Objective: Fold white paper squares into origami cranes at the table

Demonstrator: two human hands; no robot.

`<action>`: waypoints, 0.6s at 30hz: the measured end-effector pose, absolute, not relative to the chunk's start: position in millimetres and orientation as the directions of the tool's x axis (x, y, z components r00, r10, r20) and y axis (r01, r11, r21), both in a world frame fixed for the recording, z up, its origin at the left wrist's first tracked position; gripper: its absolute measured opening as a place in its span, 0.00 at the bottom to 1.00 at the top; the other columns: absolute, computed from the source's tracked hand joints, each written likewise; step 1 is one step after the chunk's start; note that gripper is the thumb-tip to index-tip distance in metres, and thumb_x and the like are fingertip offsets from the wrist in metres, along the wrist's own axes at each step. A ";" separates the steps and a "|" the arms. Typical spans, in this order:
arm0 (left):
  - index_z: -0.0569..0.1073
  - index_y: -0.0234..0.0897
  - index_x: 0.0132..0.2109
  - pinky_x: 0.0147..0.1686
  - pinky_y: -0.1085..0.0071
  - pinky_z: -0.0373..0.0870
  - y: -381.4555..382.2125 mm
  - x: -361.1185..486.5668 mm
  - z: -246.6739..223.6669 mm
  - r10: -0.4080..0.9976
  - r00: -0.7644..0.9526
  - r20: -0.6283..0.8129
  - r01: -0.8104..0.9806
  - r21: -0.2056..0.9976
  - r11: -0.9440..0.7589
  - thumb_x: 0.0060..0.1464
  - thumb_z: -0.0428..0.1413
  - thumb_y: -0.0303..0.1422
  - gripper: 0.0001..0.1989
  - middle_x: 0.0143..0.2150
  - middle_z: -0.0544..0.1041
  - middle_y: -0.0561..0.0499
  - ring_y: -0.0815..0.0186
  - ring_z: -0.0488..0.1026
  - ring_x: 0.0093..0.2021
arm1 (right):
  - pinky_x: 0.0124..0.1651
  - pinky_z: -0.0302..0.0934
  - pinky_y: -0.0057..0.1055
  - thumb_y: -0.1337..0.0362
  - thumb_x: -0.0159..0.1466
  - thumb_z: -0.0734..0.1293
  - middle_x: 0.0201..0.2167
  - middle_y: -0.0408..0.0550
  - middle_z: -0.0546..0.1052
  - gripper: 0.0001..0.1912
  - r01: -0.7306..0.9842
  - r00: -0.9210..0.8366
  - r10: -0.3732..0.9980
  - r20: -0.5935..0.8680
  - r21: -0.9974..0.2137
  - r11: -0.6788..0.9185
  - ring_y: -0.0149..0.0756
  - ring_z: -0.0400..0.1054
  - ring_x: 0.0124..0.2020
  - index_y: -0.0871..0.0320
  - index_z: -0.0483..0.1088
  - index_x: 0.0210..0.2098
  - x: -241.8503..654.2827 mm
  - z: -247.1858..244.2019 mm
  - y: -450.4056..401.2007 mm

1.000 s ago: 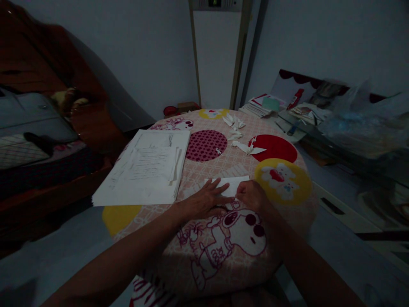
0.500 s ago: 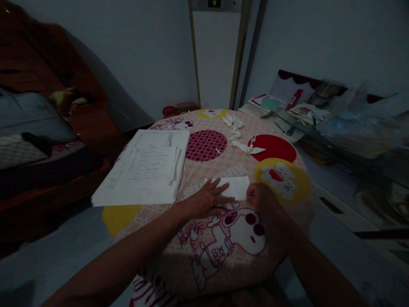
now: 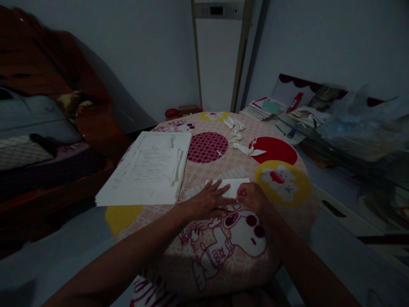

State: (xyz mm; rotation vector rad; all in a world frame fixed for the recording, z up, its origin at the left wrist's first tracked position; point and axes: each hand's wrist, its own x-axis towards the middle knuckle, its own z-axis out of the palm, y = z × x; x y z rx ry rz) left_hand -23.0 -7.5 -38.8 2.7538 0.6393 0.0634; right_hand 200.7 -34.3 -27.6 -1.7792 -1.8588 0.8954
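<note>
So the left hand (image 3: 209, 200) is lying flat with its fingers spread, pressing on the left part of a small white sheet of paper (image 3: 232, 187). The right hand (image 3: 252, 197) is curled up over the right end of that same sheet, and I can't tell if it's actually pinching the edge or just resting its knuckles there. The sheet sits between the two hands and sticks out a bit past them on the far side, all on the patterned tablecloth (image 3: 230, 164). Beyond it, near the red circle in the print, there's a folded paper bird (image 3: 251, 151) with a few more folded paper pieces (image 3: 234, 124) behind it. Over on the left side of the table is a big stack of papers (image 3: 143, 170), with smaller written sheets on top. Off to the right, a clear plastic bag (image 3: 358, 123) sits on a glass surface.
</note>
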 end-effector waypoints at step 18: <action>0.60 0.56 0.66 0.66 0.44 0.50 12.6 -51.3 -72.2 0.330 0.921 0.207 0.312 0.117 -0.943 0.64 0.49 0.43 0.25 0.72 0.53 0.54 0.47 0.51 0.71 | 0.48 0.59 0.33 0.70 0.64 0.61 0.42 0.53 0.75 0.09 0.917 -0.020 0.992 0.126 -0.392 0.068 0.39 0.67 0.46 0.61 0.67 0.44 175.4 -37.6 -73.9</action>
